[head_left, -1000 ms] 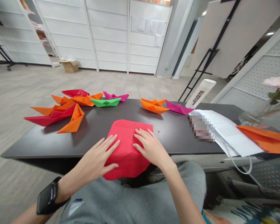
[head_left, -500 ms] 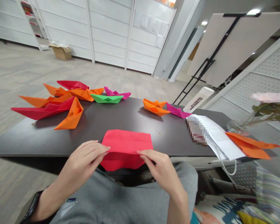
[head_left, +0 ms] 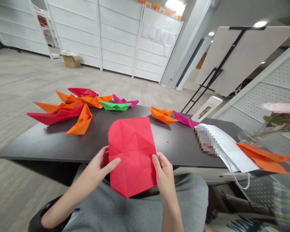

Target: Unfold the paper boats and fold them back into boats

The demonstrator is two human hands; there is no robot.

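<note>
Red creased paper (head_left: pixel 132 151) pinched between left hand (head_left: pixel 99 170) and right hand (head_left: pixel 163 175) (well apart).

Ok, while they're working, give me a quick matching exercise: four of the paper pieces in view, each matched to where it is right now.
Things:
1. green paper boat
2. creased red paper sheet
3. magenta paper boat on the right
4. orange folded paper

Places:
A. by the glass vase, at the right end of the table
B. held across the table's near edge by the left hand and right hand
C. in the far-left group, beside another magenta boat
D. next to an orange paper boat, just beyond the printed papers

Pairs: 1-C, 2-B, 3-D, 4-A
</note>
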